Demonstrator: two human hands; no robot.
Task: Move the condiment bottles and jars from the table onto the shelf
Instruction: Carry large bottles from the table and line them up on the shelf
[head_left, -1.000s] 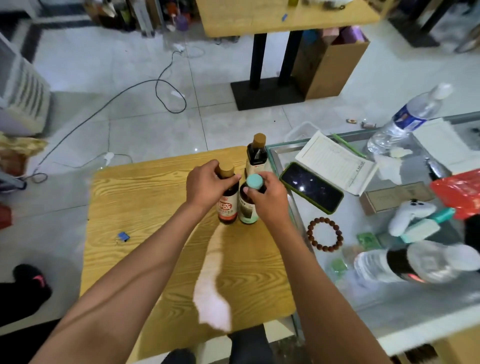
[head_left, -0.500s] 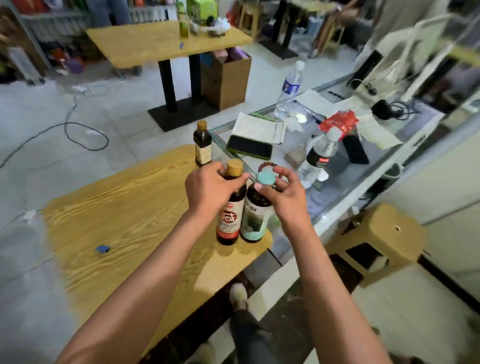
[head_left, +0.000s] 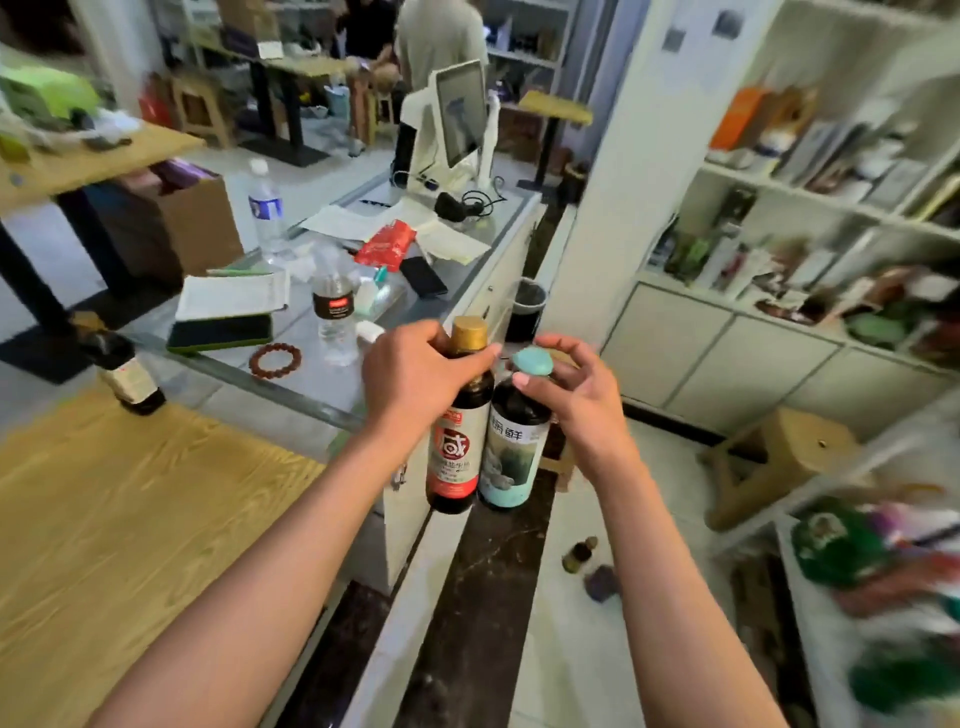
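Observation:
My left hand grips the neck of a dark bottle with a gold cap and red label. My right hand grips the neck of a dark bottle with a teal cap and teal label. Both bottles hang side by side in the air, past the edge of the wooden table, over the floor. A third dark bottle with a white label stands at the table's far edge. White shelves full of goods fill the right side, blurred.
A glass counter behind the table carries water bottles, a phone, papers, a bead bracelet and a screen. A wooden stool stands on the floor by the shelves. A small bottle lies on the floor. People stand at the back.
Both bottles have been lifted off the table and carried right, and my view has swung right toward the shelves. The third bottle stays on the table.

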